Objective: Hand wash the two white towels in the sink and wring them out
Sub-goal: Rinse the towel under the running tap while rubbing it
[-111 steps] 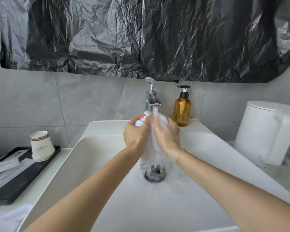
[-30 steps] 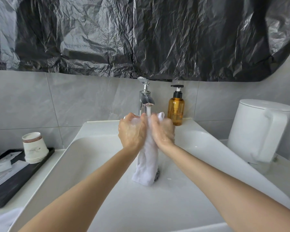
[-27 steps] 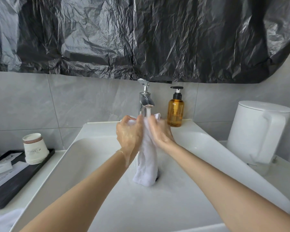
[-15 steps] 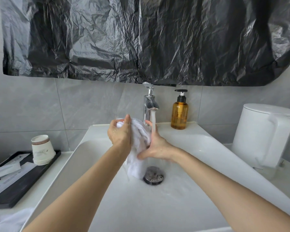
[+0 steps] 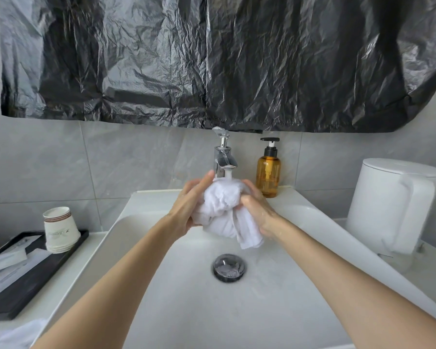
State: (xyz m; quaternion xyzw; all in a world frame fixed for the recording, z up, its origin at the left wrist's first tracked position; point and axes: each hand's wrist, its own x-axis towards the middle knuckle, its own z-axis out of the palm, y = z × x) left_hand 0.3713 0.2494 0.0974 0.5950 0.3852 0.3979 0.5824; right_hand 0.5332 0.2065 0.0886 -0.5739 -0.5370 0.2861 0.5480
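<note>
A wet white towel (image 5: 222, 212) is bunched into a ball under the running chrome tap (image 5: 223, 161), above the white sink (image 5: 181, 311). My left hand (image 5: 189, 207) cups its left side with the fingers wrapped round it. My right hand (image 5: 256, 207) grips its right side, and a loose end hangs below that hand. Water falls from the spout onto the top of the bundle. A second piece of white cloth (image 5: 13, 335) lies at the bottom left corner on the counter.
The drain plug (image 5: 229, 267) sits in the basin below the hands. An amber soap pump bottle (image 5: 268, 170) stands right of the tap. A white kettle (image 5: 390, 205) is at the right. Paper cups (image 5: 59, 229) stand on a black tray (image 5: 23, 280) at the left.
The towel hung long between my hands a second ago. It is now gathered into a ball under the water stream, and both hands have closed round it again, centred under the tap.
</note>
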